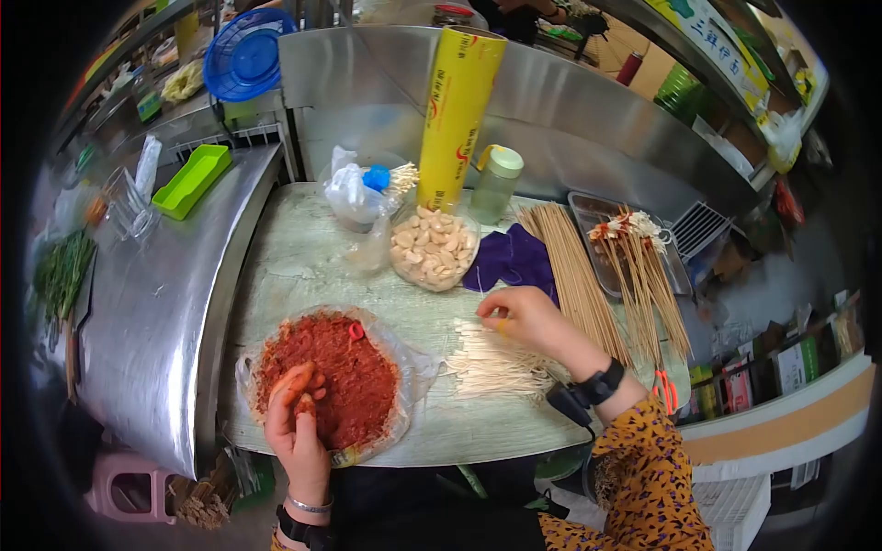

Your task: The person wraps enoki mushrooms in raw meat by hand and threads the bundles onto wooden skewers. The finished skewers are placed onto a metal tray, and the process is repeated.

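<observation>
My left hand (299, 418) hovers over the near edge of a plastic-lined bowl of red chopped chili paste (358, 395). Its fingers are curled together with red smears on the tips; whether anything is in them is hidden. A small red ring-shaped piece (356, 331) lies on the paste. Above the upper end of a pile of enoki mushrooms (496, 363), my right hand (528, 321) has thumb and fingers pinched, and what they hold is too small to make out. Bamboo skewers (574, 275) lie in a long bundle just beyond the right hand.
Behind stand peeled garlic cloves (432, 246), a yellow cling-film roll (455, 119), a lidded jar (499, 184) and a purple cloth (514, 260). A metal tray (588, 207) holds sauced skewers at the right, above red-handled scissors (665, 393). A steel counter (175, 303) flanks the left.
</observation>
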The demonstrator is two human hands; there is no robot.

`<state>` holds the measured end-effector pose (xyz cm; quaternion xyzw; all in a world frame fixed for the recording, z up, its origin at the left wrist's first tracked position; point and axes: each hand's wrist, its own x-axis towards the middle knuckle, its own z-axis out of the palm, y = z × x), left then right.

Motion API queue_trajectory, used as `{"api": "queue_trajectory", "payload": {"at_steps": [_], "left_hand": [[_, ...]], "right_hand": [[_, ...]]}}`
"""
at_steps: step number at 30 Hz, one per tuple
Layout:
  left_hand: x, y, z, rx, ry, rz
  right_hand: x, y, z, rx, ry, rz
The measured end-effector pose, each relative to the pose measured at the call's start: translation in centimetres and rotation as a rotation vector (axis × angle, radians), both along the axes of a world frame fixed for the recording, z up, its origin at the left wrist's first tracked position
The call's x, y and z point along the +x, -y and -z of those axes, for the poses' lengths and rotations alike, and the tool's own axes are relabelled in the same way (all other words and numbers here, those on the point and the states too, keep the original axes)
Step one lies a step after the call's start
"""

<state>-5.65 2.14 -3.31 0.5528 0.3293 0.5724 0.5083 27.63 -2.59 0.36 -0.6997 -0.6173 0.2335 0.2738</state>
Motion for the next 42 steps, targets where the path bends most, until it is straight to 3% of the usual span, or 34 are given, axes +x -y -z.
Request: {"api": "queue_trajectory", "payload": {"at_steps": [2, 3, 5, 9, 11, 17, 21, 24, 28, 29, 31, 33, 35, 37, 42], "left_hand": [[0.0, 0.1, -0.1, 0.008, 0.003, 0.0], [-0.1, 0.1, -0.2, 0.019, 0.0, 0.012], [-0.4, 0.0, -0.3, 0.02, -0.016, -0.001], [-0.7, -0.3, 0.2, 0.05, -0.047, 0.039], [-0.6, -0.4, 0.2, 0.045, -0.036, 0.036], [-0.5, -0.4, -0.2, 0.045, -0.04, 0.025], [-0.5, -0.3, -0.2, 0.025, -0.038, 0.015], [-0.3, -0.2, -0.4, 0.031, -0.04, 0.016], [-0.3, -0.2, -0.3, 0.014, -0.041, 0.015], [-0.3, -0.2, -0.3, 0.017, -0.039, 0.017], [-0.3, -0.2, -0.3, 0.032, -0.052, 0.005], [-0.3, -0.1, -0.3, 0.021, -0.029, 0.017], [-0.4, -0.2, -0.3, 0.011, -0.013, 0.024], [-0.5, -0.2, -0.2, 0.115, -0.127, -0.001], [0.2, 0.3, -3.4, 0.025, -0.158, 0.202]], "right_hand": [[-0.8, -1.7, 1.3, -0.079, 0.45, -0.056], [-1.0, -2.3, 1.5, -0.077, 0.453, -0.065], [-1.5, -3.2, 1.6, -0.37, 0.616, -0.065], [-1.0, -3.4, 1.3, -0.455, 0.602, -0.091], [-0.1, -2.5, 1.7, -0.241, 0.406, -0.056], [1.1, -2.0, 0.3, -0.195, 0.129, 0.068], [1.8, -1.7, -0.4, -0.179, 0.115, 0.141], [3.0, -0.3, -2.5, 0.29, 0.323, 0.109], [2.2, 1.4, -7.1, 0.422, 0.272, 0.274], [2.2, 1.7, -7.6, 0.424, 0.274, 0.276], [2.1, 2.1, -8.3, 0.441, -0.131, 0.296], [1.0, 2.4, -9.0, 0.411, -0.232, 0.257], [-0.3, 2.6, -9.5, 0.229, -0.472, 0.196], [-1.3, 2.6, -9.9, 0.153, -0.485, 0.114], [-4.3, 2.2, -10.3, 0.062, -0.393, -0.21]]}}
